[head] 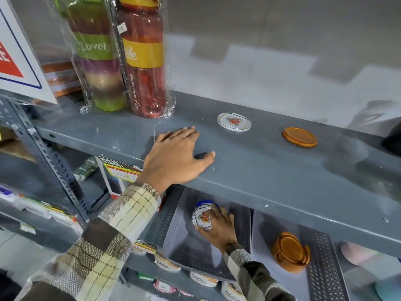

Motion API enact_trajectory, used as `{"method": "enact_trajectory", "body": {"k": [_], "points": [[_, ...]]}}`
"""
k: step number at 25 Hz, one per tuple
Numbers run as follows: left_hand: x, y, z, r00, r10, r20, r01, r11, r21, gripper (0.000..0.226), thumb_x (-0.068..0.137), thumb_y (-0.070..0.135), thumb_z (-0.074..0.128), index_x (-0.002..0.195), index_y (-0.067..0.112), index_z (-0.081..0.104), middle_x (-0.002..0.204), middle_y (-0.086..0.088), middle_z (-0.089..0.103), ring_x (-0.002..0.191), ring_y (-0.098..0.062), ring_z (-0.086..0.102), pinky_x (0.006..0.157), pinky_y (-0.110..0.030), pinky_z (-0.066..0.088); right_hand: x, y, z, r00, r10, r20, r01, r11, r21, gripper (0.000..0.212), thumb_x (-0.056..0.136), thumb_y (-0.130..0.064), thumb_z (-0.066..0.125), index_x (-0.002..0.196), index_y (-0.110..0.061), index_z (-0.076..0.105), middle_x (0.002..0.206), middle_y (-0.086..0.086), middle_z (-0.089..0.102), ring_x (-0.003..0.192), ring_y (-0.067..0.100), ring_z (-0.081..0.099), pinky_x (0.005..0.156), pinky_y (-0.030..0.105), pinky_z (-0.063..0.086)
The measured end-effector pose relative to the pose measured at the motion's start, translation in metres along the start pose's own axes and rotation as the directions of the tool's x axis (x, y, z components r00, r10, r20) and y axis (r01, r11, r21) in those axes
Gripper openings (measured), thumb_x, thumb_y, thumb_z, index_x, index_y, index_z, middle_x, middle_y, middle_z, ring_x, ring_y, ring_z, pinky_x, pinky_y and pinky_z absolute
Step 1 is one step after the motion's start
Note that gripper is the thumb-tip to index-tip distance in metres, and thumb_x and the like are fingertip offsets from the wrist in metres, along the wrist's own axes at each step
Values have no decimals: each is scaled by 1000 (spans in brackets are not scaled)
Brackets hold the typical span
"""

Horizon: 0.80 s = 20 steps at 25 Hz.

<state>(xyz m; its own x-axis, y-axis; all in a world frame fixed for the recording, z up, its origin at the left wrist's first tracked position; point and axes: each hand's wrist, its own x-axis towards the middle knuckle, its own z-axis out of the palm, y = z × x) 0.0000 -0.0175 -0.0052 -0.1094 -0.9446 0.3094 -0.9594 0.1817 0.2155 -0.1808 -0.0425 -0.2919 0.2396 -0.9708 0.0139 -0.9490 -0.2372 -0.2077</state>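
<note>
My left hand (175,155) lies flat, fingers straight, on the grey metal shelf (271,170). Further right on that shelf lie a white round coaster with a flower print (234,122) and an orange round coaster (299,137). Below the shelf, my right hand (221,229) grips a white flower-print coaster set (202,217) with a blue edge behind it, inside a grey perforated basket (180,242). An orange coaster set in its holder (289,250) stands in the neighbouring grey basket (321,263).
Two plastic-wrapped bottles, one green (97,55) and one red (144,57), stand at the shelf's back left beside a white sign (19,55). A boxed item (117,174) and packets fill the lower left shelves. Round tins (167,262) sit under the baskets.
</note>
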Motion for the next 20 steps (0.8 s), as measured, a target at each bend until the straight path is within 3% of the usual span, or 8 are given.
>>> {"method": "enact_trajectory", "body": {"k": [2, 5, 10, 16, 20], "points": [[0, 0, 0, 1000, -2, -3, 2, 1000, -1, 79, 86, 70, 35, 151, 24, 35, 162, 10, 26, 148, -8, 20, 119, -38, 14, 4, 2, -2, 1000, 11, 20, -11, 1000, 7, 71, 71, -75, 58, 122, -25, 62, 155, 7, 46, 136, 36, 48, 100, 56, 45], [0, 0, 0, 1000, -7, -4, 7, 1000, -2, 79, 86, 70, 35, 150, 25, 36, 162, 10, 26, 149, -8, 20, 119, -38, 14, 8, 5, -6, 991, -4, 134, -4, 998, 61, 80, 74, -73, 64, 135, -25, 50, 164, 6, 25, 149, 33, 27, 117, 47, 31], [0, 1, 0, 1000, -10, 7, 10, 1000, 3, 80, 86, 71, 34, 152, 25, 34, 162, 11, 24, 149, -7, 18, 120, -38, 13, 15, 12, -8, 992, 3, 129, -23, 988, 152, 67, 82, -57, 70, 135, -22, 50, 155, 3, 40, 138, 28, 43, 112, 37, 30], [0, 0, -2, 1000, -6, 18, 5, 1000, 17, 80, 87, 71, 33, 152, 24, 32, 163, 11, 23, 149, -7, 17, 120, -39, 12, 20, 16, -9, 989, 15, 147, -43, 982, 185, 83, 81, -56, 72, 147, -20, 36, 154, 1, 42, 139, 28, 44, 113, 40, 33], [-1, 1, -3, 1000, -2, 29, 1, 1000, 22, 81, 87, 71, 32, 153, 24, 31, 163, 11, 23, 149, -8, 17, 120, -40, 13, 12, 13, -19, 995, 7, 97, -30, 971, 238, 82, 72, -63, 74, 137, -27, 41, 143, -6, 50, 135, 22, 47, 106, 40, 37]]}}
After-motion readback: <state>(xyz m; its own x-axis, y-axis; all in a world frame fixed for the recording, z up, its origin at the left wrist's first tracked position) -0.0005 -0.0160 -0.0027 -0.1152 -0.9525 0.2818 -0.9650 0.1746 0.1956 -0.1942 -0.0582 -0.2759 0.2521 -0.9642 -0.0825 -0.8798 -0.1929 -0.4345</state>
